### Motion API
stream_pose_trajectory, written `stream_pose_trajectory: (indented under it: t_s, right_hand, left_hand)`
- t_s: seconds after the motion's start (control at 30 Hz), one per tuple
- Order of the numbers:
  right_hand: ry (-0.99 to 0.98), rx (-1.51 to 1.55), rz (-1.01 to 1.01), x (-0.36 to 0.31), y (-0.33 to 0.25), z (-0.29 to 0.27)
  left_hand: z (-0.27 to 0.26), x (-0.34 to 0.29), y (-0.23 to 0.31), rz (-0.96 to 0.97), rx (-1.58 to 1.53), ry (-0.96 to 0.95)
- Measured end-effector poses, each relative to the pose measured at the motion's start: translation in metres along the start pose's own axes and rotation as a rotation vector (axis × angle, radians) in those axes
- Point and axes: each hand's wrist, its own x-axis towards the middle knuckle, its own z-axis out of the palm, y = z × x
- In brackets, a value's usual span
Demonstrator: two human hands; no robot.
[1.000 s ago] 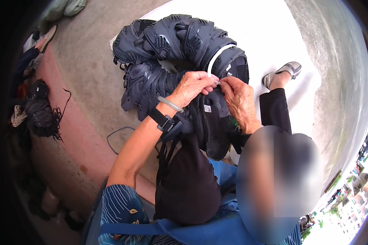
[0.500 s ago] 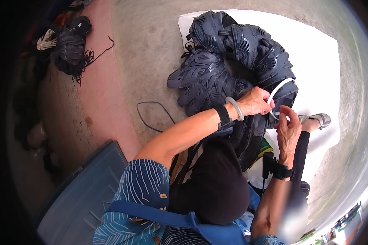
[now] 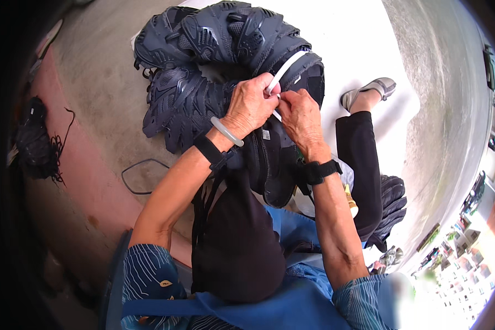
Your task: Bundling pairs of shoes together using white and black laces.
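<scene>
One white tie (image 3: 286,69) curved from black shoes (image 3: 210,37), pinched in the fingers of the left hand (image 3: 251,103) and right hand (image 3: 301,118), closer together than half a second earlier. One label (image 3: 266,135) was unreadable.

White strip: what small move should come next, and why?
Probably a gentle pull with the right hand while the left hand steadies the white strip. It arcs from the dark shoes into the left hand's grip, and the right fingertips pinch close beside it. Go gently: the fingers hide whether the strip's ends are joined.
</scene>
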Motion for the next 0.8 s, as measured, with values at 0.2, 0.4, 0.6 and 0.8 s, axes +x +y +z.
stream_pose_trajectory:
  t_s: [0.2,0.4,0.6,0.8]
  right_hand:
    - [0.017,0.072,-0.013,0.002,0.009,0.001]
    - [0.030,0.255,0.059,0.010,0.013,-0.005]
    - [-0.200,0.246,-0.024,0.021,0.024,-0.014]
    - [-0.277,0.270,-0.016,0.022,0.020,-0.015]
  left_hand:
    - [0.007,0.006,-0.014,0.284,0.206,0.042]
    - [0.005,0.007,-0.015,0.433,0.259,-0.024]
    - [0.007,0.004,-0.015,0.469,0.199,-0.011]
    - [0.008,0.000,-0.018,0.413,0.117,0.012]
